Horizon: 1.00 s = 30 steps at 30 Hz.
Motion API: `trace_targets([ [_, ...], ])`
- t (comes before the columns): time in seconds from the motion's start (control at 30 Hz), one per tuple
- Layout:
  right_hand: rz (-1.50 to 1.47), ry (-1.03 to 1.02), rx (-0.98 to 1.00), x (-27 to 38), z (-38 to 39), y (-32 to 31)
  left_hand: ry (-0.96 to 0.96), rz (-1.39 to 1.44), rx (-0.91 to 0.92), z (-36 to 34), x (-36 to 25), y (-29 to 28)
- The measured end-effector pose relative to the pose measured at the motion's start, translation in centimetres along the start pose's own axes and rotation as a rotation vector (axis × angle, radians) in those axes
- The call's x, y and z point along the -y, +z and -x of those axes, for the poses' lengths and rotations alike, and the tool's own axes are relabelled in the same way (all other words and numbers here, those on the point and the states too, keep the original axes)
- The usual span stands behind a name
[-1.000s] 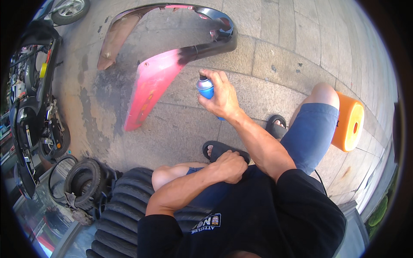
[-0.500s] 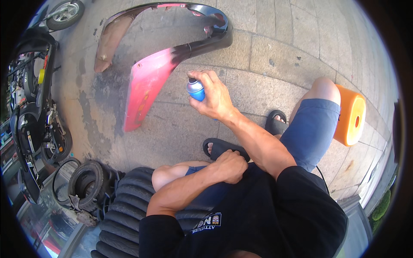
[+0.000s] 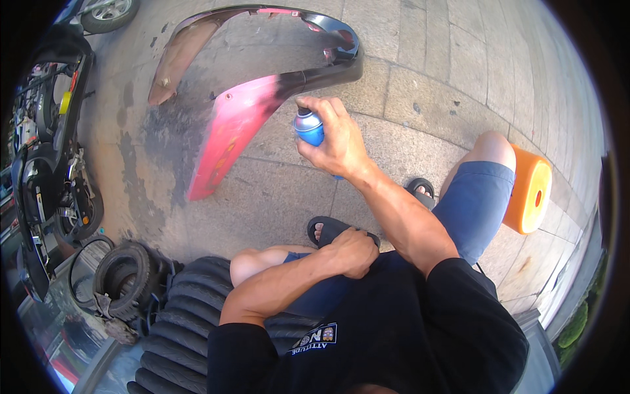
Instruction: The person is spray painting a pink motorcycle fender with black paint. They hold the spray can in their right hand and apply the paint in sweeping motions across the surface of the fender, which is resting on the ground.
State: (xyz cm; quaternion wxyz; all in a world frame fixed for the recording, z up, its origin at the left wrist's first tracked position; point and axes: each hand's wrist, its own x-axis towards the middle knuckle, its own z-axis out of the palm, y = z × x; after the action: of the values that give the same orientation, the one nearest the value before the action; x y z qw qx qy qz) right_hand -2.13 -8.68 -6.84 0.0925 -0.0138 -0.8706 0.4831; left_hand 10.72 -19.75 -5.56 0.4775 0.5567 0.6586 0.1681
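My right hand [image 3: 338,141] is closed around a blue and silver spray can [image 3: 310,126], with a finger over its dark nozzle. The can is held tilted, close to a curved body panel [image 3: 237,126] lying on the paving, and does not touch it. That panel is pink along its near arm. Black covers the bend, with a smoky edge where the two colours meet; its far arm looks brownish. Over my lap my left hand [image 3: 355,253] is curled shut, its fingertips turned under, so anything inside is hidden.
Dark overspray stains the stone paving [image 3: 167,141] around the panel. An orange plastic stool [image 3: 533,190] stands by my right knee. Old tyres [image 3: 128,279] and a row of black tyres [image 3: 187,315] lie at lower left. Motorcycle parts [image 3: 49,171] line the left edge.
My right hand and the spray can have shifted slightly right relative to the view. The whole view has moved a little, and my left hand stays in place.
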Motion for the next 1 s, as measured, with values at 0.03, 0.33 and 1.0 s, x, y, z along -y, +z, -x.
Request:
trace_targets([
  [0.03,0.017,0.031,-0.010,0.0,-0.4,-0.2,0.005,-0.006,-0.017,0.0,0.1,0.0],
  [0.33,0.044,0.043,0.030,1.9,-2.5,0.1,-0.025,-0.003,0.077,0.0,0.8,-0.8],
  [1.0,0.149,0.072,0.038,2.4,-3.8,-1.3,0.003,0.025,0.011,0.8,1.9,-1.7],
])
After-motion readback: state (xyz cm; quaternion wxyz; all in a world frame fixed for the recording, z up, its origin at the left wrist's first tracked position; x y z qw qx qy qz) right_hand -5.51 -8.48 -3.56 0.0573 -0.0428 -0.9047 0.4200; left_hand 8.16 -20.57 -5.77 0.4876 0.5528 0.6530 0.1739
